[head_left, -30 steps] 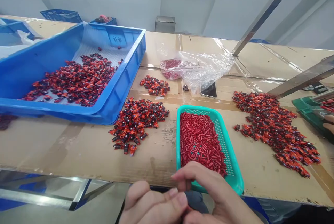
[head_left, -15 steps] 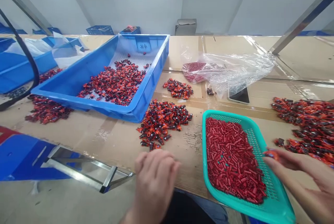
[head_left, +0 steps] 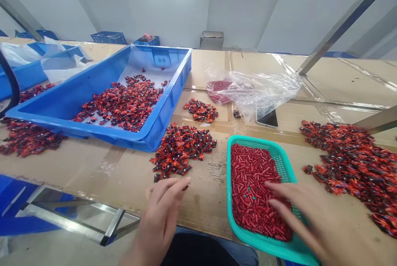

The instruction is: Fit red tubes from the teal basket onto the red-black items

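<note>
My left hand (head_left: 164, 210) is closed in a pinch at the table's front edge, just in front of a pile of small orange-and-black parts (head_left: 182, 146). A bit of a small dark part (head_left: 186, 186) shows at its fingertips; the rest is hidden. My right hand (head_left: 305, 212), somewhat blurred, reaches over the right side of a green plastic basket (head_left: 230, 204). Its thumb and forefinger are apart, with the tips at the short red tubes (head_left: 254, 175) that fill the basket. Nothing shows between those fingers.
A blue tray (head_left: 145, 136) of orange-and-black parts stands at left. A larger pile of such parts (head_left: 350, 158) lies at right. Behind the basket are a phone (head_left: 268, 118), a clear plastic bag (head_left: 260, 90) and a small pile (head_left: 201, 110). A metal post (head_left: 338, 30) rises at right.
My right hand has moved left from beside the basket to over the red tubes; the orange-red part at its fingertips no longer shows. My left hand has turned, revealing its pinch. The view has shifted right.
</note>
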`<move>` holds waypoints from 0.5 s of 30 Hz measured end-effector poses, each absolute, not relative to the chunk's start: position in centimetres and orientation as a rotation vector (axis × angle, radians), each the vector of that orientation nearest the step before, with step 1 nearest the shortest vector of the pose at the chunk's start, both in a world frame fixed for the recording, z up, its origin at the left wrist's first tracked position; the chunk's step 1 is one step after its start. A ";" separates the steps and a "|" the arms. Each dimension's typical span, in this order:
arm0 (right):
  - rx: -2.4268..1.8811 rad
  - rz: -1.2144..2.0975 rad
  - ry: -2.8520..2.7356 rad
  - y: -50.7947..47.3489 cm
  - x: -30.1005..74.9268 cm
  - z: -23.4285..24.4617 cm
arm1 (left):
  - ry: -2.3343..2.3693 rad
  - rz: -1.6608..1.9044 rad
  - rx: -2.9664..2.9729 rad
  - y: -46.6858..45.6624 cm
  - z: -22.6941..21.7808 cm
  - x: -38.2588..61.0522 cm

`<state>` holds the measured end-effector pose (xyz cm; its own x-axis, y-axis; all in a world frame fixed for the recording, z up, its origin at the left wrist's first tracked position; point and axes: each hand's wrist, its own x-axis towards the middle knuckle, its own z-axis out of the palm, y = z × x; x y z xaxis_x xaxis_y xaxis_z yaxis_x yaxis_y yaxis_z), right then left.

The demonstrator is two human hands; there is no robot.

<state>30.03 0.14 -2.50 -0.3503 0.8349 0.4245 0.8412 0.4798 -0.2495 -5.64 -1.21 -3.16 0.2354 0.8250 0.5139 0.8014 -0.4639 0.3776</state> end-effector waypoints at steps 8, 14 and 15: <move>-1.261 0.100 -2.462 1.5 25.9 -4.3 | 1.122 1.179 1.483 -2.0 -2.0 -3.1; -1.326 0.155 -2.427 1.5 26.1 -2.8 | 1.193 1.211 1.674 -2.1 -2.2 -2.1; -1.339 0.187 -2.393 1.3 25.9 -2.2 | 1.205 1.228 1.726 -2.1 -2.2 -2.0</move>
